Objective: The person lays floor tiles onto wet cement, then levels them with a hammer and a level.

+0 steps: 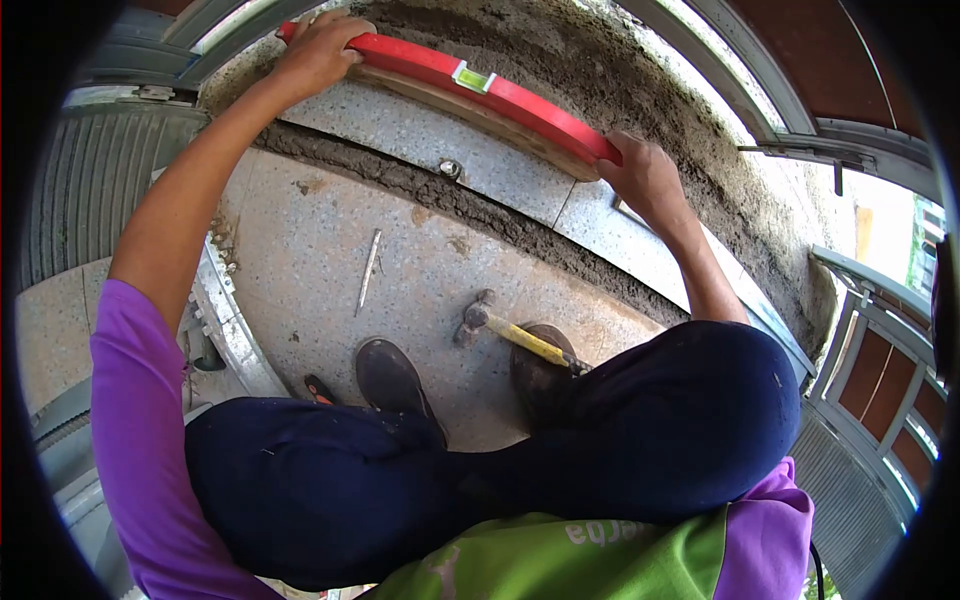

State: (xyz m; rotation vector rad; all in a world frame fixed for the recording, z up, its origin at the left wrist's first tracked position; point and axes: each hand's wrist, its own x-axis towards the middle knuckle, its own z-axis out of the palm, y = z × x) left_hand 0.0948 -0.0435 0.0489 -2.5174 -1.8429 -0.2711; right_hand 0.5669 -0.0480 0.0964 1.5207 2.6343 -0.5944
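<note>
A red spirit level (545, 112) with a greenish vial near its middle stretches across the top of the view. My left hand (322, 52) is closed around its left end, and my right hand (643, 176) grips the right end. Directly beneath the level lies a length of wood (478, 124), resting on a row of speckled terrazzo tiles (510, 185). A strip of wet mortar (400, 175) runs along the near side of those tiles. On one tile sits a small round metal piece (450, 168), whose kind I cannot make out.
A hammer (530, 340) with a yellow handle lies by my right shoe (540, 375). A thin pale stick (369, 272) is on the terrazzo floor (310, 220). Metal framing (235, 320) stands at left, with a gate (880, 360) at right. Rough mortar (690, 150) lies beyond the tiles.
</note>
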